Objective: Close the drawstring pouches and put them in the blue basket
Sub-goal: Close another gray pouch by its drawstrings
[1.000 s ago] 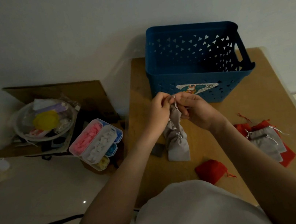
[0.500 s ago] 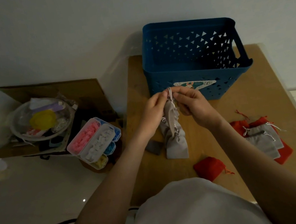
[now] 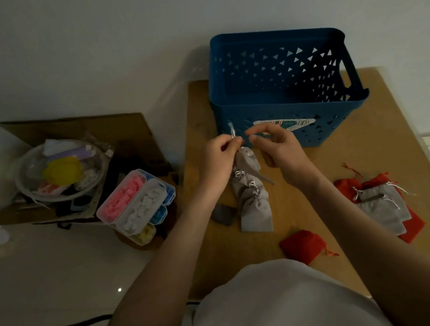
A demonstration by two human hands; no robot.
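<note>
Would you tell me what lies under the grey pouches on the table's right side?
Beneath the grey pouches, red pouches poke out at the top and lower right; the grey ones hide how many.

Legible text: one item only.
Sticker [image 3: 290, 124] on near wall of blue basket [image 3: 271, 42]: letters "EP" readable at its right end; remainder illegible.

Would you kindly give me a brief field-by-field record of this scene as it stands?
Left hand: pinches silver drawstring
Right hand: beside it, grip unclear
Held item: grey pouches, hanging bunched
Blue basket: behind hands, no pouch visible inside
Loose on table: red pouch; red-and-grey pile
</note>
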